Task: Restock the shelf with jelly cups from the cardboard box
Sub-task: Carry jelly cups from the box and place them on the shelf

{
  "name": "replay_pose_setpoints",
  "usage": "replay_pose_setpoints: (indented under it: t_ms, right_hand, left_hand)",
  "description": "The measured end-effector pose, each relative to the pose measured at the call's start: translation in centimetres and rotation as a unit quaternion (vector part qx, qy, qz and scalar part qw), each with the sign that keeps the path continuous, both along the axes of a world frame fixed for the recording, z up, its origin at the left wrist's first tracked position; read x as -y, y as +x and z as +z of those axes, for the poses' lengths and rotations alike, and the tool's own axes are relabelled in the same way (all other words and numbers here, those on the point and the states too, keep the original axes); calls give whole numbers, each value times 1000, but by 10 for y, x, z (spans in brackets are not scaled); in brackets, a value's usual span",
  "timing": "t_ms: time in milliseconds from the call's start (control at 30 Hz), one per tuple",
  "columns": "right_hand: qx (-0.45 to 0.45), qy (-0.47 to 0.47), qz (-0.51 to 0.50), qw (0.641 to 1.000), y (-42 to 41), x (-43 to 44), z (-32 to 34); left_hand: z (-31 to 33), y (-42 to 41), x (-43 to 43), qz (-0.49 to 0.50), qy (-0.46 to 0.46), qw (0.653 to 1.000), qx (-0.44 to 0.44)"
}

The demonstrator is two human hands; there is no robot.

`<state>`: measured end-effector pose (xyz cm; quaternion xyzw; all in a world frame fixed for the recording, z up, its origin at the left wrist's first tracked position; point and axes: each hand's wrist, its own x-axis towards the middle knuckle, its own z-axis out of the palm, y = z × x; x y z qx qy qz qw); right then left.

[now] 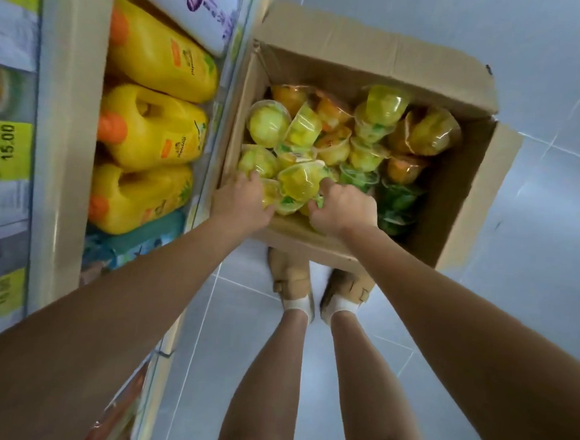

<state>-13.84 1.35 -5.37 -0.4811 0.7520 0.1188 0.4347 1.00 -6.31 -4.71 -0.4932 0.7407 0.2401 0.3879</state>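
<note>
An open cardboard box (454,204) stands on the floor beside the shelf, filled with several clear jelly cups (377,123) in yellow, orange and green. Both my hands reach into its near left corner. My left hand (243,203) has its fingers down among the yellow cups at the box's near left wall, curled around one. My right hand (342,208) grips cups just right of it. A yellow jelly cup (300,181) sits raised between the two hands. How many cups each hand holds is hidden by the fingers.
The shelf (64,135) runs along the left, its lower level holding yellow jugs (151,127) with orange caps and a white bottle (194,3). Yellow price tags (10,150) line the shelf edge. My feet (311,286) stand on grey floor tiles against the box's near wall.
</note>
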Motion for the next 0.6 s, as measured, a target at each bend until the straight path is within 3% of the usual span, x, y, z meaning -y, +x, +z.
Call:
replay_pose_setpoints:
  t_ms: [167, 600]
  right_hand:
    - [-11, -12, -23, 1000, 9, 4, -44]
    - [39, 4, -97, 995, 30, 25, -100]
  left_hand:
    - [-41, 4, 0, 44, -5, 998, 48]
    - [-71, 18, -7, 142, -21, 989, -33]
